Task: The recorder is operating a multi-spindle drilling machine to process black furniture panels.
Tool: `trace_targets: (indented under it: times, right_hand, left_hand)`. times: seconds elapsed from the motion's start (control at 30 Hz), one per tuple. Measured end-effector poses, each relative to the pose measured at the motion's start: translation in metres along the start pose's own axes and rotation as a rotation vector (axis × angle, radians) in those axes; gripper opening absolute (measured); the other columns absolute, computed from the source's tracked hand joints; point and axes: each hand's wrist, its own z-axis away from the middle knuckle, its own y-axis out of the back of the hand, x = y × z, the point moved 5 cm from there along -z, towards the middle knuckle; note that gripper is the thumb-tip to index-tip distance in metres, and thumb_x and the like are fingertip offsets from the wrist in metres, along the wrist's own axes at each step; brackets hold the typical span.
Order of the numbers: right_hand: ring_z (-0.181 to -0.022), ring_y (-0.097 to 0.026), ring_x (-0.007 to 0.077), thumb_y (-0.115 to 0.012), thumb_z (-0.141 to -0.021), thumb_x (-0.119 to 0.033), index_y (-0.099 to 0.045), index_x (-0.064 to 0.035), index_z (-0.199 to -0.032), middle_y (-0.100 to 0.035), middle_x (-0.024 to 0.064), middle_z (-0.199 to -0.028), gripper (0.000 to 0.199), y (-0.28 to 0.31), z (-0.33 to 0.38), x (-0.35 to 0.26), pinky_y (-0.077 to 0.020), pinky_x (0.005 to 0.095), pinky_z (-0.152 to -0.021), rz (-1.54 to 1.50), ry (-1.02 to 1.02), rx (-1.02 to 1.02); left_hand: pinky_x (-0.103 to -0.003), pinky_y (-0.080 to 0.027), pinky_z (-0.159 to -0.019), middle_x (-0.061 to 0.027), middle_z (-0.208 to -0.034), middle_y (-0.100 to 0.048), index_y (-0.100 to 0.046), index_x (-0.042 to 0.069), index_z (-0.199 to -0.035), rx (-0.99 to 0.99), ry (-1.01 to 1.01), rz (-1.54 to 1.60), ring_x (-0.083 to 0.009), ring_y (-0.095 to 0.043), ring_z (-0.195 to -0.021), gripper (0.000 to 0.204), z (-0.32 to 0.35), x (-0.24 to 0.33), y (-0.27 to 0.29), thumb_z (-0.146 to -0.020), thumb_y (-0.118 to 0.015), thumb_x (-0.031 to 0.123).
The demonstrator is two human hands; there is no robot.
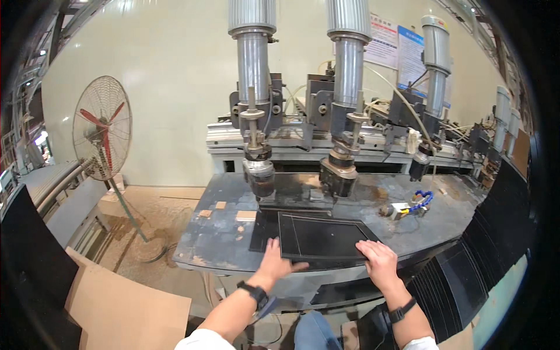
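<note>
A flat black panel [318,236] with a thin rectangular outline lies at the near edge of the machine table, below two spindle heads. A darker black strip [265,230] shows along its left side; I cannot tell whether this is a separate sheet. My left hand [276,263] rests at the panel's near left corner, its fingers forward and thumb stretched out to the right. At the near right corner, my right hand [379,260] has its fingers bent over the panel's edge, with the thumb lower down. Both wrists carry black bands.
The left spindle [258,175] and middle spindle [339,174] hang close over the panel's far side. A blue coiled hose [421,201] sits on the table [201,242] at right. Black panels [449,286] are stacked at lower right. A fan [103,125] stands left, above brown board [125,297].
</note>
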Motion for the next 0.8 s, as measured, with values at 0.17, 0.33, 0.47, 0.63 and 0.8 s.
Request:
trace_targets:
  times: [0.17, 0.33, 0.47, 0.63, 0.8]
  right_hand:
    - [-0.112, -0.058, 0.0255, -0.064, -0.079, -0.018, -0.062, -0.0163, -0.116, -0.064, 0.0026, -0.116, 0.037, -0.094, -0.018, 0.018, -0.0416, 0.0520, -0.100, -0.014, 0.050, -0.128]
    - [-0.129, -0.041, 0.0300, -0.063, -0.084, -0.042, -0.057, -0.0230, -0.128, -0.053, -0.0011, -0.135, 0.049, -0.165, -0.027, 0.035, -0.0357, 0.0610, -0.098, -0.155, -0.121, -0.485]
    - [-0.123, -0.049, 0.0269, -0.065, -0.082, -0.039, -0.061, -0.0214, -0.123, -0.058, -0.0006, -0.129, 0.045, -0.194, -0.057, 0.015, -0.0422, 0.0481, -0.096, -0.213, 0.022, -0.402]
    - [-0.118, -0.052, 0.0352, -0.070, -0.072, -0.017, -0.063, -0.0086, -0.118, -0.060, 0.0108, -0.126, 0.047, -0.192, -0.065, 0.005, -0.0400, 0.0431, -0.101, -0.309, 0.093, -0.329]
    - [-0.133, -0.036, 0.0350, -0.070, -0.071, -0.007, -0.049, -0.0058, -0.131, -0.042, 0.0135, -0.141, 0.064, -0.219, -0.043, 0.052, -0.0311, 0.0482, -0.107, -0.024, -0.131, -0.445]
  left_hand:
    - [-0.036, -0.044, -0.076, -0.0059, -0.084, -0.047, -0.058, 0.014, -0.100, 0.411, -0.216, -0.062, -0.0261, -0.051, -0.084, 0.029, 0.130, 0.028, 0.020, -0.072, -0.063, 0.018]
    - [-0.031, -0.046, -0.072, -0.0035, -0.091, -0.054, -0.062, 0.015, -0.104, 0.441, -0.232, -0.151, -0.0197, -0.055, -0.085, 0.032, 0.284, 0.002, 0.086, -0.071, -0.061, 0.015]
    - [-0.032, -0.046, -0.069, -0.0025, -0.085, -0.055, -0.067, 0.012, -0.094, 0.441, 0.052, -0.338, -0.0201, -0.055, -0.081, 0.026, 0.398, -0.019, 0.145, -0.068, -0.064, 0.013]
    - [-0.035, -0.046, -0.070, -0.0040, -0.091, -0.062, -0.067, 0.009, -0.096, 0.451, 0.627, -0.798, -0.0234, -0.057, -0.082, 0.026, 0.538, -0.045, 0.201, -0.069, -0.066, 0.011]
    - [-0.038, -0.045, -0.075, -0.0026, -0.098, -0.065, -0.065, 0.010, -0.100, 0.454, 0.975, -1.061, -0.0232, -0.059, -0.092, 0.027, 0.667, -0.114, 0.255, -0.074, -0.060, 0.005]
